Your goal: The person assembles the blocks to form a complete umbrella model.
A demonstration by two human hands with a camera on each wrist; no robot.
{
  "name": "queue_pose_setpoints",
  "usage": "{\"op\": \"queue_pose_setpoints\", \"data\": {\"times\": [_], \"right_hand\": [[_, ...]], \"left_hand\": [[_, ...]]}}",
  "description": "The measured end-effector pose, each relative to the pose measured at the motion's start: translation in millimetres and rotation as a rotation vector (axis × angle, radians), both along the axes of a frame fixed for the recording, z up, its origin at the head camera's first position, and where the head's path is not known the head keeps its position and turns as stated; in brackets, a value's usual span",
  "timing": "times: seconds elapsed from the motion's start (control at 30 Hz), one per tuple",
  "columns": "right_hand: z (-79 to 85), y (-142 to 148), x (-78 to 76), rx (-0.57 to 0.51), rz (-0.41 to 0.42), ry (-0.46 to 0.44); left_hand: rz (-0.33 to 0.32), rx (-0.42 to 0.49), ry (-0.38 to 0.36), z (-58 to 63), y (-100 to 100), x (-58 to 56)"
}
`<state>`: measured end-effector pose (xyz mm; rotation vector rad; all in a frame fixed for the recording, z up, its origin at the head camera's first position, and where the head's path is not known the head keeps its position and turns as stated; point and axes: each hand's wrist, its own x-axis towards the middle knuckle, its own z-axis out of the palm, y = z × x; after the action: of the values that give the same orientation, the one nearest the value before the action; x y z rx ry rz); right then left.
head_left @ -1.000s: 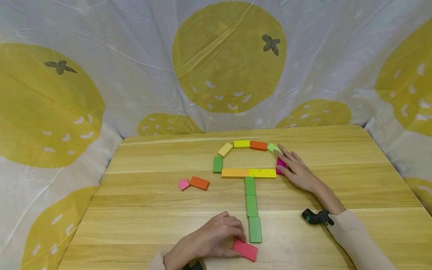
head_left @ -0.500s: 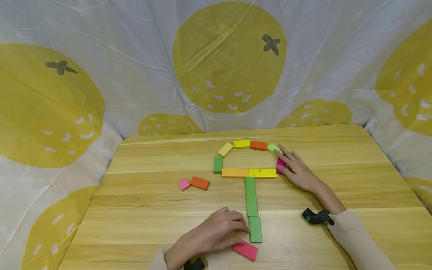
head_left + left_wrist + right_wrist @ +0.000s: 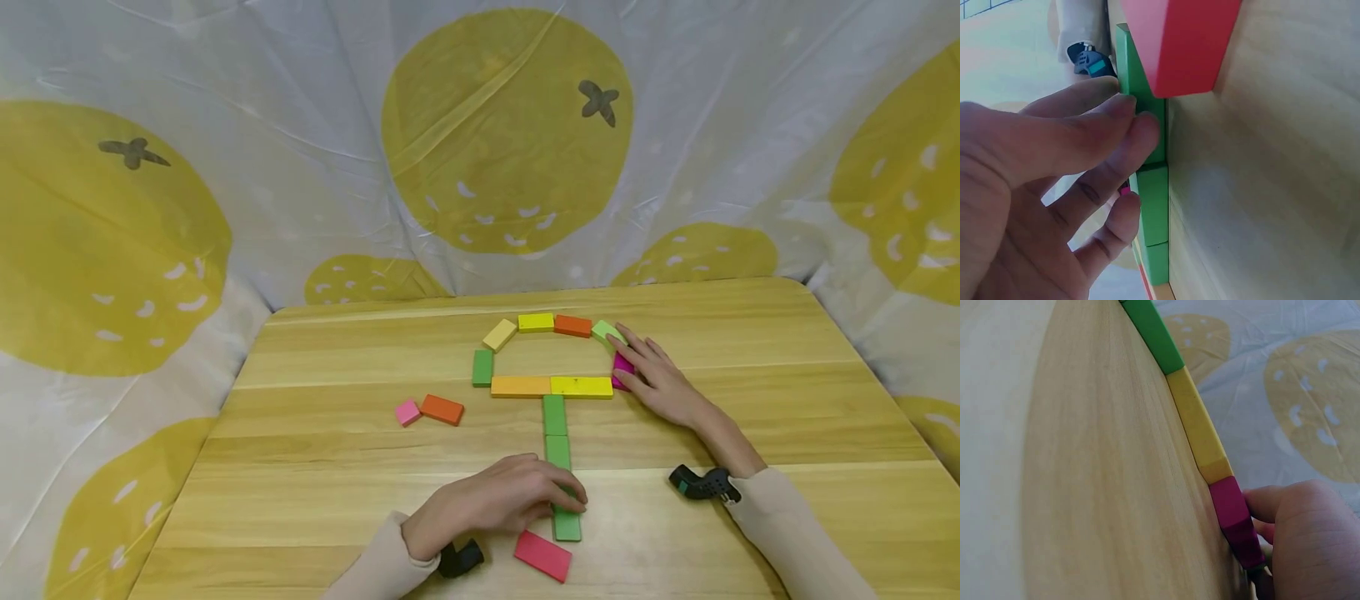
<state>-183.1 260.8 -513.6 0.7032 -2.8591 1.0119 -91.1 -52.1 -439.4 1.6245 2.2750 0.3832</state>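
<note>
Over the lowest green block (image 3: 567,527) of a straight green column reaches my left hand (image 3: 510,498), its fingers loosely bent. In the left wrist view its thumb and fingertips overlap the side of that block. Just below the column, a pinkish-red block (image 3: 542,557) lies tilted on the table, apart from the hand. Farther back my right hand (image 3: 663,385) rests at the right side of an arch of blocks. Its fingers lie against a light green block (image 3: 603,331) and its thumb is at a magenta block (image 3: 1232,509), fairly straight.
An orange block (image 3: 521,387) and a yellow block (image 3: 581,387) form the arch's base, above the green column. Left of them lie a small pink block (image 3: 407,412) and an orange-red block (image 3: 442,409). A patterned cloth (image 3: 337,167) hangs behind the wooden table (image 3: 300,475).
My left hand has let go of the pinkish-red block and moved up and right over the lowest green block. The pinkish-red block stays put. The right hand keeps its place.
</note>
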Motion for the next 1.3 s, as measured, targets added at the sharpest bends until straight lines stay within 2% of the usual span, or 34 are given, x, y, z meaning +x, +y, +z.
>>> {"op": "queue_pose_setpoints", "data": {"times": [0.3, 0.53, 0.83, 1.03, 1.2, 1.3], "right_hand": [[0.1, 0, -0.1, 0.003, -0.004, -0.006], [0.2, 0, -0.2, 0.003, -0.006, -0.008], [0.8, -1, 0.2, 0.005, -0.005, -0.019], [1.5, -1, 0.4, 0.001, -0.008, -0.017], [0.9, 0, 0.2, 0.001, -0.009, -0.018], [0.5, -1, 0.1, 0.0, -0.005, -0.016]], "left_hand": [[-0.009, -0.01, 0.046, -2.1, 0, -0.4], [0.008, -0.016, -0.001, -0.8, -1, -0.3], [0.013, -0.007, -0.018, -1.8, -2, -0.3], [0.012, 0.04, -0.02, -2.4, -4, -0.4], [0.0, 0.103, -0.027, -0.7, -8, 5.1], [-0.021, 0.098, -0.014, -1.4, -10, 12.3]]}}
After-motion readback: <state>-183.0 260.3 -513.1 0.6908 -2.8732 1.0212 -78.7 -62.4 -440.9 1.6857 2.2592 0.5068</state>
